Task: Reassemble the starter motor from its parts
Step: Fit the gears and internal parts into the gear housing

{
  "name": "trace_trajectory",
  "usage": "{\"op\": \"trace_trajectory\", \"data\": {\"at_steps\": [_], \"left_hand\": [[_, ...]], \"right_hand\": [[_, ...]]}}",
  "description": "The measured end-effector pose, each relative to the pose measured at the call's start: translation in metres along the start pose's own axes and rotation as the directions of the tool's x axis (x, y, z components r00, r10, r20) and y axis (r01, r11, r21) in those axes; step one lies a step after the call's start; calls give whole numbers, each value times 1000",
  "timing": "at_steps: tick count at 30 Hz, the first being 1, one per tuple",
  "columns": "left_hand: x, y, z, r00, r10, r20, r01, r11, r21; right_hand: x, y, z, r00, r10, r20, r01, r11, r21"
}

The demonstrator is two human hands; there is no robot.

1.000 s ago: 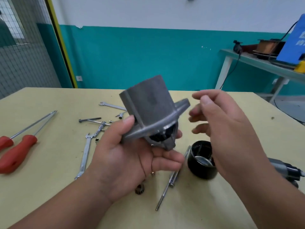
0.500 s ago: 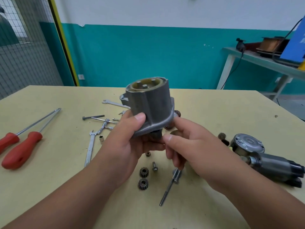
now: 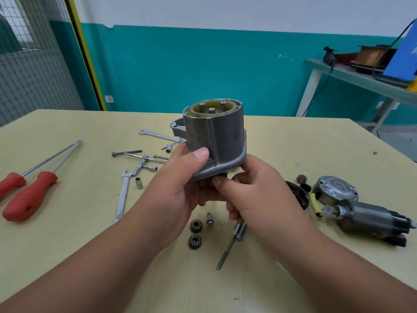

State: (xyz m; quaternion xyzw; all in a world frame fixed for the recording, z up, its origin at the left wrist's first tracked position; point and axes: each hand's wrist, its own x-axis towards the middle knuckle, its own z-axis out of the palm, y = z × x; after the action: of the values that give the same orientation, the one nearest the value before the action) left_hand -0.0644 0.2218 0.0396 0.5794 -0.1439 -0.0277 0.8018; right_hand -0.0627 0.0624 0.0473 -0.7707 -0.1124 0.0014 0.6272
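Observation:
A grey cast starter housing [image 3: 220, 138] is held upright above the table, its open top showing a yellowish ring gear and three pins. My left hand [image 3: 180, 188] grips its lower flange, thumb on the front. My right hand [image 3: 250, 190] pinches the dark part under the flange from below. On the table below lie two small pinion gears [image 3: 195, 233], a short bolt [image 3: 209, 219] and a long through-bolt [image 3: 230, 247]. To the right sit the solenoid body [image 3: 370, 219], a round metal end cover [image 3: 336, 190] and another small gear [image 3: 302, 178].
Two red-handled screwdrivers [image 3: 29, 190] lie at the left. Spanners, a T-handle socket wrench [image 3: 144, 162], a loose socket [image 3: 138, 182] and bolts are scattered behind my left hand. A side bench [image 3: 361, 80] with a wire coil stands at the far right.
The housing was turned from tilted with its flange up to upright with the open gear end on top. My right hand came in from the side and took hold under the flange.

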Motion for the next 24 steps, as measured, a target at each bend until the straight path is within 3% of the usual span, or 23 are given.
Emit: {"op": "trace_trajectory", "data": {"at_steps": [9, 19, 24], "left_hand": [[-3, 0, 9, 1000, 13, -12, -13, 999, 47], [-3, -4, 19, 985, 11, -174, -9, 1000, 11], [-4, -4, 18, 981, 37, -191, -37, 999, 2]], "right_hand": [[3, 6, 3, 996, -6, -92, 18, 991, 135], [0, 7, 5, 990, -48, -131, 71, 982, 174], [1, 5, 6, 994, -80, -75, 98, 955, 278]]}}
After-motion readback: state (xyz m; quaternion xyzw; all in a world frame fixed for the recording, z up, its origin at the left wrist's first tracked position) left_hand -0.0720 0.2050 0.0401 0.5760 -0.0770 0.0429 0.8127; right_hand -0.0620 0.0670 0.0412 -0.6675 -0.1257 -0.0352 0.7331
